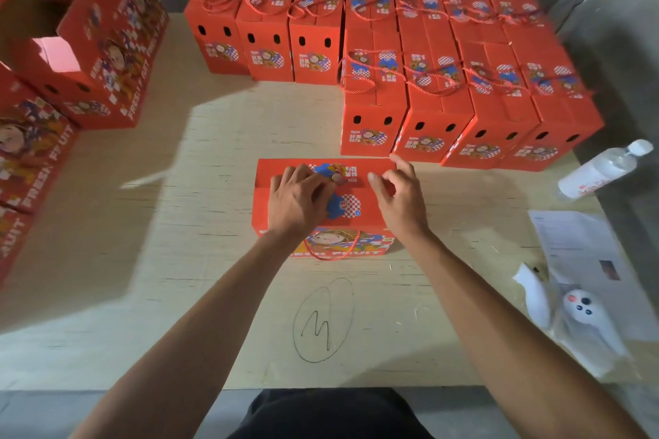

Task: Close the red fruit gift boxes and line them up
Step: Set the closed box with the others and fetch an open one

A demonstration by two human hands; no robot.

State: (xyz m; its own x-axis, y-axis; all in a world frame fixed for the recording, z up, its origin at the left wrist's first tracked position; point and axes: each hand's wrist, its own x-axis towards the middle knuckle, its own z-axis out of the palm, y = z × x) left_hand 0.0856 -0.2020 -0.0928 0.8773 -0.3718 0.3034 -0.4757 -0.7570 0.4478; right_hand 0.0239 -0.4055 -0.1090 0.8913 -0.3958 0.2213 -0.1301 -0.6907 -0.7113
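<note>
A red fruit gift box (360,216) lies on the wooden table (199,224) right in front of me, its top flaps folded down and a red cord handle (333,255) hanging over its near face. My left hand (297,198) presses on the left part of the top, fingertips near the seam between the flaps. My right hand (399,194) rests over the right part, fingers loosely bent near the far right corner. Behind it, closed red boxes stand in two lines: a far row (271,28) and a nearer row (474,107) at the right.
Open red boxes (103,36) stand at the left, more at the left edge (25,153). A water bottle (602,167) lies at the right, with printed papers (585,246) and a white plush rabbit (581,310). A pencil oval (322,321) marks the near table.
</note>
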